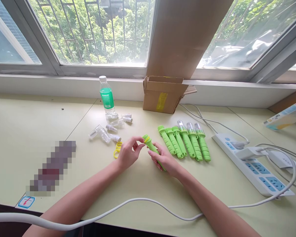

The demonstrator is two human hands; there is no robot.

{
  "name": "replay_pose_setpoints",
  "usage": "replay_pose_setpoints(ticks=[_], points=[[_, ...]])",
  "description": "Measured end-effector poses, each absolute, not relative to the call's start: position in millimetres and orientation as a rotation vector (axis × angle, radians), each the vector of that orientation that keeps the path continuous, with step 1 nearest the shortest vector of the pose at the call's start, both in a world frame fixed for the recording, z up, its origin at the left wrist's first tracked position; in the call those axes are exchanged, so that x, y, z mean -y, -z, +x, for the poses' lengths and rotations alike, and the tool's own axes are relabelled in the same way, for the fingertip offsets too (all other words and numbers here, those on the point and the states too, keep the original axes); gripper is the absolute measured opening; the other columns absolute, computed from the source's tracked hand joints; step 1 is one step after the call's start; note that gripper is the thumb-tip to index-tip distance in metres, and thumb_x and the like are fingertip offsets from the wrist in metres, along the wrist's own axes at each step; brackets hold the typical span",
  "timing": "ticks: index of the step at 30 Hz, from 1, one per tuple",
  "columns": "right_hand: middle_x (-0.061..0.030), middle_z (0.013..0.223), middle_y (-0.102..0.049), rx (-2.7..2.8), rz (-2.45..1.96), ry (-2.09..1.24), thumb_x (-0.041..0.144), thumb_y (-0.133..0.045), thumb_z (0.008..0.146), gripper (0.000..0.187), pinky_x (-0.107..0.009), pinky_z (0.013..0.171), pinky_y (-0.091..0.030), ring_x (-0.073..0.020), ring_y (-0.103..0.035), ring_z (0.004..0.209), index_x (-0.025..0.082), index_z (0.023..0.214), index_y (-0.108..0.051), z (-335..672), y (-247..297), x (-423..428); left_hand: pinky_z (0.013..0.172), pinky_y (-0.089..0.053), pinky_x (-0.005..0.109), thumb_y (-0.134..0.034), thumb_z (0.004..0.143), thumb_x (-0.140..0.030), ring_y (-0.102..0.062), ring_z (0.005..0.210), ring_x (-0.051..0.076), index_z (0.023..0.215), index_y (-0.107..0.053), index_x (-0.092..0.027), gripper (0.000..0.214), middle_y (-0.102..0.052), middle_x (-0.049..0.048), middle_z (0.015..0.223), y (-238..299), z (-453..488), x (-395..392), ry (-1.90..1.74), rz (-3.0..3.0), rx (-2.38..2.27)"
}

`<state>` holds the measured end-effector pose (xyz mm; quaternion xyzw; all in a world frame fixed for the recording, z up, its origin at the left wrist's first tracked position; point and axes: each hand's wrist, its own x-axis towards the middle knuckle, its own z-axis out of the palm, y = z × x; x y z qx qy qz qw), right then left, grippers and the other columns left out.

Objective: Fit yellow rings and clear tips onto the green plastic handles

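On my feed, right hand (165,160) grips a green tube (152,148) mid-frame, left hand (128,154) pinching its yellow ring (147,139); right of centre I count three capped tubes (194,144), three uncapped tubes (175,143), with clear caps (103,134) and yellow rings (117,151) loose left of centre.

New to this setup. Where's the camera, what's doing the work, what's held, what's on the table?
No machine here: a person works bare-handed, and this single view comes from a camera worn on their head, looking forward and down. The right hand holds a green tube; the left hand reaches to the yellow ring near its threaded end, though its grip is hard to tell. On the pale table, six more green tubes lie to the right, three with clear caps. Clear plastic parts and loose yellow rings lie left. Around them: a bottle, cardboard box and power strip.
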<state>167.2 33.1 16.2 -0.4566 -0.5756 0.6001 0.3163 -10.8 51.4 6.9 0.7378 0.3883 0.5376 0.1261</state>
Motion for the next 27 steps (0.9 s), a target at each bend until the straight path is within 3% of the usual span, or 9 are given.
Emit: replay_pose_setpoints(ticks=[9,15,27], points=[[0.0029,0.072,-0.051,1.431,-1.085,-1.609,0.046,-0.059,0.081,0.031,-0.020,0.035,-0.032,-0.0070,-0.046,0.042,0.019,0.098,-0.054,164.4,-17.0,-35.3,0.050,-0.047,0.018,-0.061,0.084,-0.022,-0.053,0.050,0.005,0.093,-0.057,-0.020,0.010,-0.063,0.0004,0.081,-3.0,-10.0,-50.3,-1.616,2.139,-1.092],[0.0023,0.065,-0.052,1.472,-1.069,-1.648,0.047,-0.055,0.083,0.029,-0.021,0.038,-0.033,-0.0082,-0.046,0.044,0.018,0.081,-0.053,166.6,-18.4,-35.8,0.050,-0.046,0.020,-0.062,0.083,-0.023,-0.049,0.045,0.005,0.089,-0.056,-0.020,0.008,-0.066,-0.0013,0.076,-4.4,-9.1,-50.8,-1.603,2.153,-1.152],[0.0036,0.059,-0.050,1.419,-1.057,-1.714,0.046,-0.054,0.084,0.028,-0.019,0.036,-0.029,-0.0066,-0.039,0.040,0.018,0.085,-0.052,167.9,-20.8,-35.8,0.049,-0.044,0.019,-0.064,0.082,-0.026,-0.047,0.045,0.005,0.086,-0.055,-0.020,0.011,-0.064,-0.0027,0.074,-2.6,-9.0,-52.0,-1.619,2.148,-1.174]])
